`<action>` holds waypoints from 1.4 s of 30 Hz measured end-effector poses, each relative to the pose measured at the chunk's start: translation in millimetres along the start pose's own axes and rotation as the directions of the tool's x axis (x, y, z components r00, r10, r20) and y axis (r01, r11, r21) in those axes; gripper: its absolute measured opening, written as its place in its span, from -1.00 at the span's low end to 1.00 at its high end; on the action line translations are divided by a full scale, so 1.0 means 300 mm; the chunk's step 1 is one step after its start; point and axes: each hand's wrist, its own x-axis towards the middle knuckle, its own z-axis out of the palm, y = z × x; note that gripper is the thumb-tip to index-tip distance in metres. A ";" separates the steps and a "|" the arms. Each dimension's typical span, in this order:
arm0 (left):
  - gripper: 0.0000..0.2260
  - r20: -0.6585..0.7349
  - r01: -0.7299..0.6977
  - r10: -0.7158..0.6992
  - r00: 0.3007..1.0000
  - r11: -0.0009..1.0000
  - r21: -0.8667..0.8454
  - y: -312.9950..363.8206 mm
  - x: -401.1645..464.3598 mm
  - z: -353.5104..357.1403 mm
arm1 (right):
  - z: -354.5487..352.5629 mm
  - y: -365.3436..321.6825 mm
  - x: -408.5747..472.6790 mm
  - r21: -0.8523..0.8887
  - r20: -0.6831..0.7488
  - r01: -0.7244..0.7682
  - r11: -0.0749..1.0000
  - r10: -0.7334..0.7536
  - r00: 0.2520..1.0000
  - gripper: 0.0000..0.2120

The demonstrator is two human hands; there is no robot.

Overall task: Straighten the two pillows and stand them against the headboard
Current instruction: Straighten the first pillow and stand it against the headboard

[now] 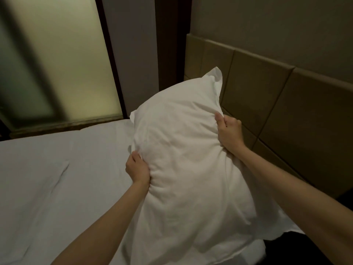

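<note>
Both hands, left hand (137,168) and right hand (228,131), gripping white pillow (183,159).

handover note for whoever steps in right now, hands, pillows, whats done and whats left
Left hand: gripping the left edge of the plump white fabric pillow.
Right hand: gripping its right edge.
The pillow is held up over the white-sheeted bed, in front of the tan padded panel headboard; whether it touches the headboard cannot be told.
Done: nothing finished that shows here.
Left: stand this pillow against the headboard, then the second pillow, which is out of view.
</note>
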 end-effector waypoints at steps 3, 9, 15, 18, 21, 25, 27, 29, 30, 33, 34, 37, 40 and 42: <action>-0.62 -0.004 0.001 -0.001 1.000 1.000 -0.018 0.029 0.003 0.033 | -0.016 -0.007 0.035 -0.005 -0.008 0.024 1.000 -0.025 1.000 -0.51; -0.63 -0.004 0.021 -0.021 1.000 0.999 -0.042 0.039 0.071 0.061 | 0.033 -0.043 0.107 -0.009 0.002 0.069 0.998 -0.069 0.998 -0.51; -0.65 0.040 0.102 -0.099 0.994 0.991 -0.083 0.005 0.254 0.084 | 0.204 -0.114 0.206 -0.039 0.015 0.113 0.993 -0.113 0.993 -0.52; -0.65 0.079 0.118 -0.111 0.991 0.989 -0.086 0.002 0.361 0.108 | 0.284 -0.138 0.255 -0.040 0.019 0.114 0.993 -0.113 0.993 -0.53; -0.66 0.117 0.142 -0.132 0.984 0.986 -0.085 0.015 0.483 0.138 | 0.373 -0.161 0.321 -0.081 0.021 0.123 0.989 -0.122 0.992 -0.53; -0.60 0.179 0.185 -0.163 0.970 0.976 -0.112 0.033 0.605 0.200 | 0.461 -0.170 0.411 -0.090 0.013 0.095 0.991 -0.094 0.995 -0.54; -0.59 0.192 0.206 -0.180 0.965 0.970 -0.127 0.036 0.653 0.247 | 0.494 -0.167 0.461 -0.105 0.022 0.097 0.990 -0.096 0.995 -0.55; -0.59 0.198 0.232 -0.202 0.959 0.962 -0.142 0.042 0.710 0.310 | 0.531 -0.154 0.528 -0.107 0.031 0.070 0.992 -0.067 0.997 -0.58; -0.59 0.200 0.239 -0.208 0.958 0.960 -0.147 0.043 0.733 0.339 | 0.547 -0.148 0.558 -0.100 0.045 0.052 0.994 -0.048 0.998 -0.60; -0.58 0.200 0.242 -0.208 0.958 0.957 -0.163 0.049 0.810 0.451 | 0.606 -0.104 0.674 -0.116 0.072 0.059 0.991 -0.051 0.996 -0.62; -0.59 0.205 0.247 -0.210 0.956 0.952 -0.180 0.045 0.840 0.498 | 0.625 -0.084 0.723 -0.122 0.085 0.070 0.990 -0.059 0.995 -0.61; -0.61 0.233 0.267 -0.218 0.948 0.940 -0.211 0.036 0.907 0.627 | 0.668 -0.021 0.856 -0.164 0.114 0.139 0.977 -0.121 0.986 -0.55; -0.66 0.268 0.278 -0.211 0.940 0.930 -0.242 0.020 0.964 0.768 | 0.704 0.034 0.982 -0.210 0.136 0.251 0.945 -0.226 0.964 -0.57; -0.66 0.304 0.284 -0.201 0.931 0.924 -0.257 0.031 1.005 0.859 | 0.727 0.059 1.061 -0.235 0.170 0.299 0.925 -0.264 0.950 -0.58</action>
